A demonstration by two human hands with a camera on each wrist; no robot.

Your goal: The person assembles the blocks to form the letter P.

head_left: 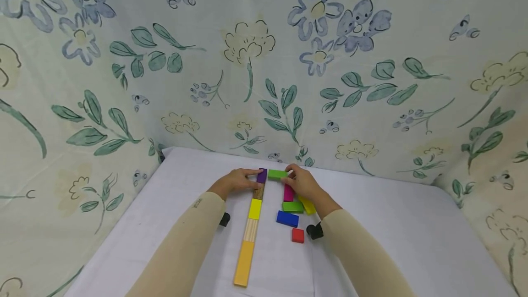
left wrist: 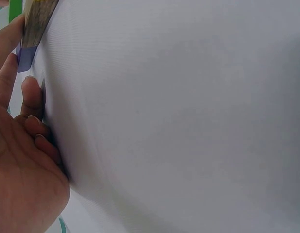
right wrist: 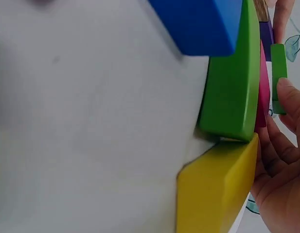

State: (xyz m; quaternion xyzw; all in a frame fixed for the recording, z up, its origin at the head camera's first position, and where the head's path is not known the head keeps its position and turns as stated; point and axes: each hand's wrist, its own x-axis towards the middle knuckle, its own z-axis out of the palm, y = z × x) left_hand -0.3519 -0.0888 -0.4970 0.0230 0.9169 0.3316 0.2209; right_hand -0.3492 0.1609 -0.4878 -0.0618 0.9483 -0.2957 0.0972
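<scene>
A straight row of blocks runs away from me: a long orange block (head_left: 244,264), a striped pale one (head_left: 250,230), a yellow one (head_left: 255,209), a brown wood-grain one (head_left: 259,192) and a purple one (head_left: 261,176) at the far end. My left hand (head_left: 236,181) touches the purple and brown blocks from the left, index finger extended. To the right of the purple block, my right hand (head_left: 303,182) pinches a green block (head_left: 275,174) by its right end. Between the green and purple blocks a narrow gap shows.
Near the right hand lie a magenta block (head_left: 288,193), a second green block (head_left: 293,207) and another yellow block (head_left: 307,205). Closer to me are a blue block (head_left: 287,218) and a small red block (head_left: 298,235). Floral fabric (head_left: 247,81) rises behind the white-covered table (head_left: 392,223).
</scene>
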